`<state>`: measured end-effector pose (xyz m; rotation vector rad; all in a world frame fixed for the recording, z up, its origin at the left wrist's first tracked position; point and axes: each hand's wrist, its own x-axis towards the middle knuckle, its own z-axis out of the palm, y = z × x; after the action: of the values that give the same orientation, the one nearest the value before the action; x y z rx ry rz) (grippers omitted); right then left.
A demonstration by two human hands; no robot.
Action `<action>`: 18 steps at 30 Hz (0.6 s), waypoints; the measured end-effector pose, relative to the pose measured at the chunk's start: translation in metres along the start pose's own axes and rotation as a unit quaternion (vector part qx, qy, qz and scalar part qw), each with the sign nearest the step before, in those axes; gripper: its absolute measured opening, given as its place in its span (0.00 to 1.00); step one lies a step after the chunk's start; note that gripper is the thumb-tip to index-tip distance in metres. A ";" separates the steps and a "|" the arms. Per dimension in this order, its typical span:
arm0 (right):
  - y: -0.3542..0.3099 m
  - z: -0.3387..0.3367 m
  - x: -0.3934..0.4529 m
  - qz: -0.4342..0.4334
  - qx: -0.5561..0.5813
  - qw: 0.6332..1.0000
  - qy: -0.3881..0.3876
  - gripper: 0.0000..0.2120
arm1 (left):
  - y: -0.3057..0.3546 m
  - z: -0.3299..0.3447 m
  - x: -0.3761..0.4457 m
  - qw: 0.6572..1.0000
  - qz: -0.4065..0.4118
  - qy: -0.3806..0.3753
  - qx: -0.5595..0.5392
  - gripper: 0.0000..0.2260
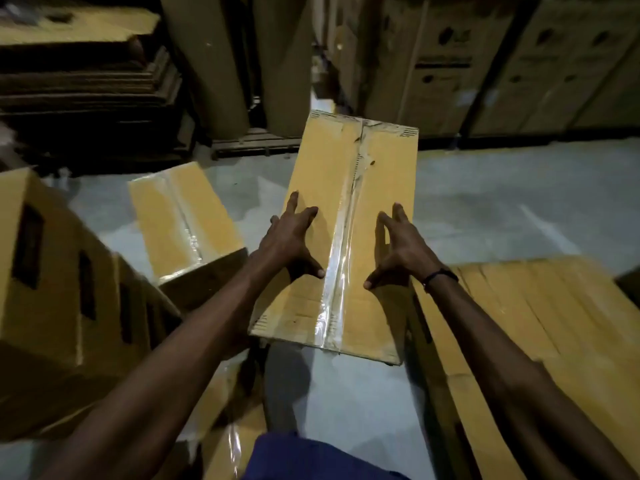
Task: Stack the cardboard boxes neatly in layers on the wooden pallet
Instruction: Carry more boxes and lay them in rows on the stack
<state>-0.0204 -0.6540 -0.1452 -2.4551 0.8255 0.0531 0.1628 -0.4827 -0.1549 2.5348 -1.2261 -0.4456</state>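
Observation:
A long taped cardboard box point(349, 188) lies in front of me on the grey floor, its clear tape seam running lengthwise. My left hand point(289, 240) rests on its top left of the seam, fingers straight and spread. On the right of the seam lies my right hand point(398, 249), also flat with spread fingers, a dark band on its wrist. A second taped box point(183, 220) lies to the left. A wooden pallet point(256, 143) sits at the back under tall cartons.
A large carton with dark hand slots point(52, 271) stands at my left, a flat wide box point(540, 323) at my right. Flattened cardboard piles point(90, 81) and printed cartons point(485, 64) line the back. Bare floor point(502, 202) shows on the right.

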 end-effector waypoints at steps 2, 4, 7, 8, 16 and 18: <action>0.043 -0.005 -0.036 0.024 0.011 1.000 0.015 0.81 | 0.040 0.026 -0.010 0.999 0.028 -0.016 -0.001 0.70; 0.077 -0.009 -0.075 0.059 0.019 0.998 0.029 0.80 | 0.080 0.050 -0.023 0.998 0.049 -0.031 -0.004 0.69; 0.135 -0.017 -0.142 0.083 0.024 0.995 0.042 0.78 | 0.144 0.089 -0.051 0.994 0.098 -0.046 0.000 0.68; 0.146 -0.016 -0.159 0.096 0.029 0.994 0.043 0.78 | 0.158 0.097 -0.059 0.994 0.103 -0.046 -0.003 0.68; 0.299 -0.033 -0.355 0.169 0.028 0.982 0.074 0.76 | 0.324 0.219 -0.158 0.978 0.178 -0.107 -0.012 0.69; 0.327 -0.040 -0.381 0.183 0.019 0.981 0.068 0.78 | 0.354 0.236 -0.177 0.977 0.188 -0.102 -0.013 0.68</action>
<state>-0.5206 -0.6824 -0.1917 -2.2602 1.3168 0.0033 -0.2842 -0.5825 -0.2069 2.2017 -1.7186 -0.6342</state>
